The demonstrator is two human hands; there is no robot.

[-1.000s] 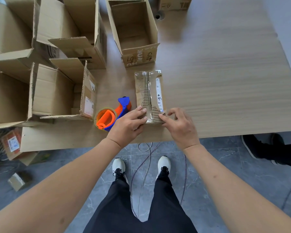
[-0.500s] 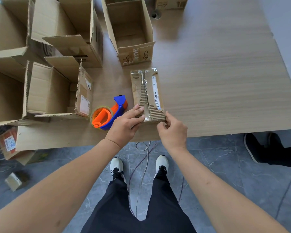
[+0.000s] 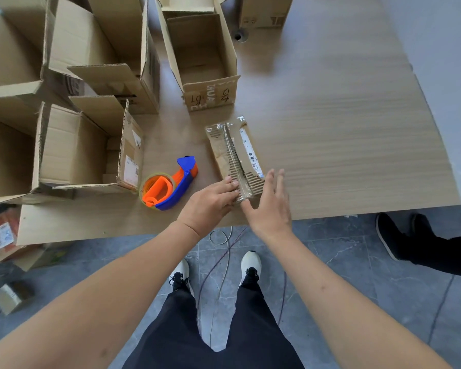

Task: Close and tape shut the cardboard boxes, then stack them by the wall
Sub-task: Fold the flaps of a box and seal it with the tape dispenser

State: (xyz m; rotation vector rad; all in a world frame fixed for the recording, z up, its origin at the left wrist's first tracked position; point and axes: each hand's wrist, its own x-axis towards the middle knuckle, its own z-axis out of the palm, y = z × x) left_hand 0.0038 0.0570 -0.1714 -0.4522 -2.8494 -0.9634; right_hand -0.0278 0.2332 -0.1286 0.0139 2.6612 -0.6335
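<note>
A small closed cardboard box [image 3: 234, 153], covered in clear tape with a white label strip, lies near the front edge of the wooden table [image 3: 343, 129]. My left hand [image 3: 210, 203] rests on its near left corner with the fingers pressing its top. Beside the box's near right corner, my right hand [image 3: 272, 203] has its fingers spread and straight, the thumb by the box's near end. An orange and blue tape dispenser [image 3: 168, 186] lies on the table just left of my left hand.
Several open cardboard boxes crowd the table's left and back: one [image 3: 83, 150] left of the dispenser, a narrow one [image 3: 210, 94] behind the small box. Another person's dark shoe [image 3: 389, 235] stands on the grey floor at the right. A cable [image 3: 224, 251] lies by my feet.
My right hand let go of the box's near end, opened its fingers and lifted toward the right side of the box. The left hand stayed on the near left corner.
</note>
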